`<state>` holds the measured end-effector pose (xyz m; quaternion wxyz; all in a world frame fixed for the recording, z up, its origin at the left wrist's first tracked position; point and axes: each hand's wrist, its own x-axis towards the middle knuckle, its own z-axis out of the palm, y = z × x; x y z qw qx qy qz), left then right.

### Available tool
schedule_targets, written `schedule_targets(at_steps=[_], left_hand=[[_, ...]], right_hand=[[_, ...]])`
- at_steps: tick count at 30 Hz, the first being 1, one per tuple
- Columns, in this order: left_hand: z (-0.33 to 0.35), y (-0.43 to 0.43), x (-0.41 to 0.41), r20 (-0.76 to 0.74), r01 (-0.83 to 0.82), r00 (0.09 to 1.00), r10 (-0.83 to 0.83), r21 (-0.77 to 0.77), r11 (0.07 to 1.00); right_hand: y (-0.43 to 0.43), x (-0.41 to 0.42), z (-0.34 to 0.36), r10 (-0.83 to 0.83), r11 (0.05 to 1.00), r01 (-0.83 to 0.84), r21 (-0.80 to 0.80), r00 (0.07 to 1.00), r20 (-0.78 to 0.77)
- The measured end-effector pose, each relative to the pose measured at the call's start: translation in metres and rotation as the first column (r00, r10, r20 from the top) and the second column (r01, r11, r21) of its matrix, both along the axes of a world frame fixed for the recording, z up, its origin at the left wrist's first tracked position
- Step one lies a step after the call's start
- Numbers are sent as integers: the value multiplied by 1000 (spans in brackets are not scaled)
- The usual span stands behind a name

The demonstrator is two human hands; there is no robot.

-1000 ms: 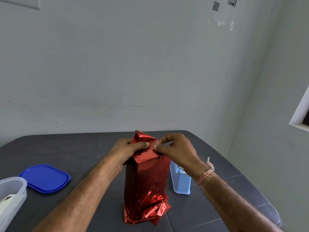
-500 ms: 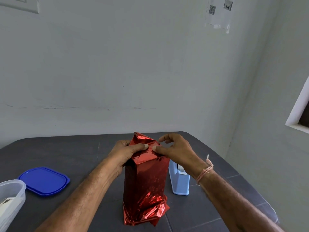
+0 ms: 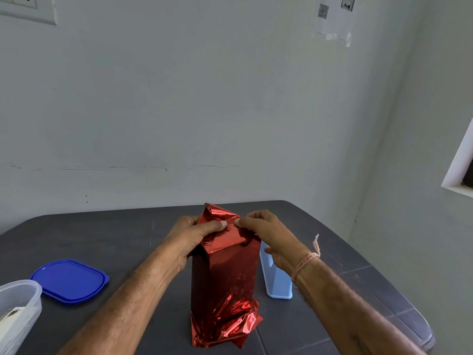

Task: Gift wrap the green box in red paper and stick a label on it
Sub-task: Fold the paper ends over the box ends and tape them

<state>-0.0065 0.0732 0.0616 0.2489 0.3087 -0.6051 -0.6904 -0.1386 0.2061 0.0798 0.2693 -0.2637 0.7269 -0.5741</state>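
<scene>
Pale walls meet in a corner behind the dark counter [image 3: 102,242] on which we work. We have the box upright near the counter's middle, fully covered in red paper [image 3: 222,275], its long axis vertical; the green box itself is hidden. The loose top flaps sit directly between our hands, at equal reach from each. Our left hand [image 3: 194,237] wraps the upper left edge, thumb pressing a flap flat. Our right hand [image 3: 266,234] pinches the opposite flap with thumb and forefinger; the two thumbs nearly touch. Both forearms converge from below. Crumpled paper splays at the base. We judge the top fold in progress; a blue holder [image 3: 277,280], likely tape, stands just beside the right wrist. A blue lid [image 3: 69,280] and clear container [image 3: 20,301] lie well apart to the left.
</scene>
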Motion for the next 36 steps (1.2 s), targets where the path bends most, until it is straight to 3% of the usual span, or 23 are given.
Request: schedule_targets(at_steps=[5,12,17,20,23,27,36], left_hand=[[0,1,0,-3,2,1000,-2,5,1000],[-1,2,1,-6,-10,1000,10,8,1000],[1,6,3,-7,-26,1000,26,12,1000],[4,7,4,-5,-39,999,39,-3,999],[6,5,6,-10,-43,999,43,-15,999],[4,8,6,-3,-27,1000,27,-16,1000],[3,9,5,-1,-22,1000,22,-14,1000]], right_hand=[[0,4,1,43,999,-43,-2,999,13],[-8,11,-3,-38,998,44,-52,993,114],[8,-5,-14,-64,969,106,-223,980,190],[32,-21,-40,-277,925,268,-271,961,5],[51,-36,-73,-480,874,457,-166,865,-145],[64,-44,-105,-410,908,411,85,911,-27],[50,-52,-101,-394,919,386,77,900,185]])
